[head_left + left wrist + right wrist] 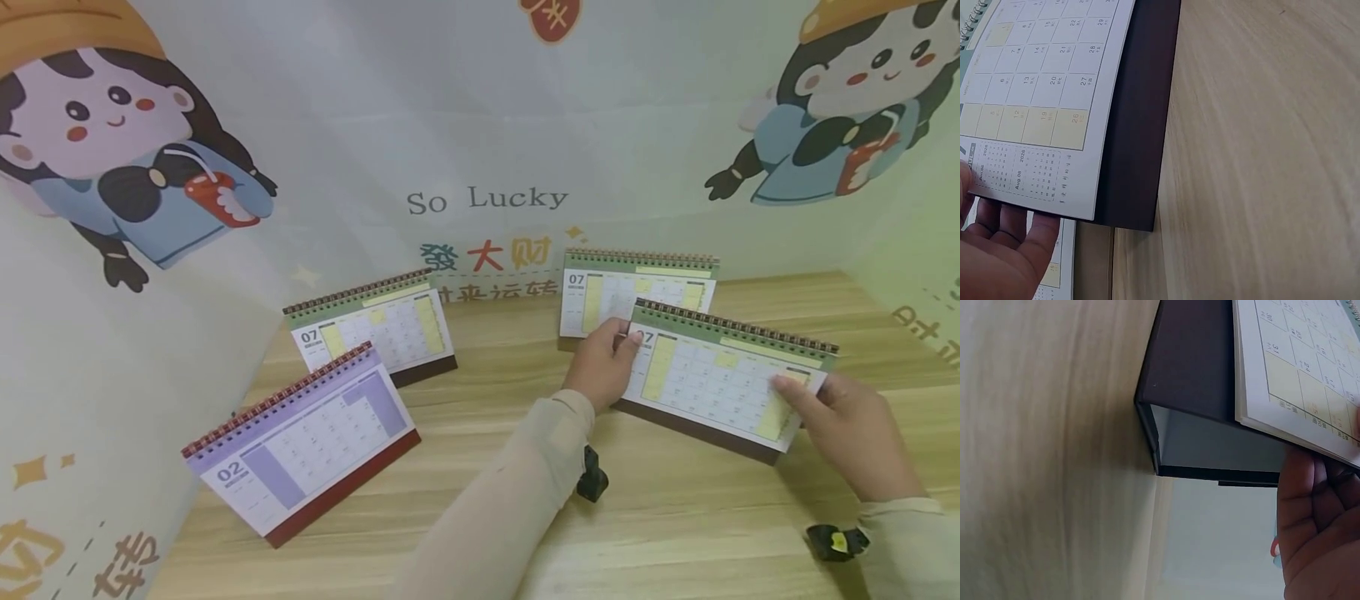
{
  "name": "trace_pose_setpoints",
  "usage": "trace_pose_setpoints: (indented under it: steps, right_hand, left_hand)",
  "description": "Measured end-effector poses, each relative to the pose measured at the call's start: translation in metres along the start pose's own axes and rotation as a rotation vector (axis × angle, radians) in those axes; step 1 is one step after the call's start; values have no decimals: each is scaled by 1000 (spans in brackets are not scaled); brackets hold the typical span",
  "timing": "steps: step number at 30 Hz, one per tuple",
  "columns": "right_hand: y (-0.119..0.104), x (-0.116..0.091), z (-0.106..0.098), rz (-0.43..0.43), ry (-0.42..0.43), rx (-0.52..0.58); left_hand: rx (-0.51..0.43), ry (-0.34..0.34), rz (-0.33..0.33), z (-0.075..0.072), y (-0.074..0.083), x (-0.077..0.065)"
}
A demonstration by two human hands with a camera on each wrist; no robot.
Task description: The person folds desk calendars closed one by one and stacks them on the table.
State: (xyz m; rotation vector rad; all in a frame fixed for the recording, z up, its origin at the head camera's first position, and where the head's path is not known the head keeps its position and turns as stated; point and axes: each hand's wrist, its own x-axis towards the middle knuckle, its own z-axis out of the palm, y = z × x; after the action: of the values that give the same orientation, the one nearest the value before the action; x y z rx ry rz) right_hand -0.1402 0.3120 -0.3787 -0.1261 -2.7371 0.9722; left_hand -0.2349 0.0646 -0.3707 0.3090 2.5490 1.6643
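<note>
Both hands hold one green-topped desk calendar [720, 383] showing month 07, with a dark base and spiral binding along its top. The left hand [603, 362] grips its left edge, thumb on the front and fingers behind. At the opposite edge the right hand [855, 425] pinches it the same way, thumb over the page. In the right wrist view the stand's open side shows a hollow between its dark panels. Just behind it stands a second green calendar [600, 292], also on 07, partly covered by the held one and the left hand.
On the left of the wooden table [465, 517] stands a purple calendar [322, 442] on 02 with a red base. It overlaps another green 07 calendar [405, 333] behind it. A printed cloth [480, 125] with cartoon figures surrounds the back and sides.
</note>
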Motion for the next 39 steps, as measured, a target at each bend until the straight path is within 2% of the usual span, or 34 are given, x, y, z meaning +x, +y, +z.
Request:
trace_pose_setpoints:
  steps: [10,22,31,39]
  right_hand:
    - [-1,2,2,-7,11,18]
    - [1,7,-2,-14,3,42]
    - [4,13,0,-25,-37,79]
    - [5,13,-5,6,-97,77]
  left_hand:
    - [25,24,20,-1,-1,-2]
    - [14,28,35,-2,-2,-5]
    - [16,21,37,-2,-3,-8]
    - [17,27,32,1,-4,-14]
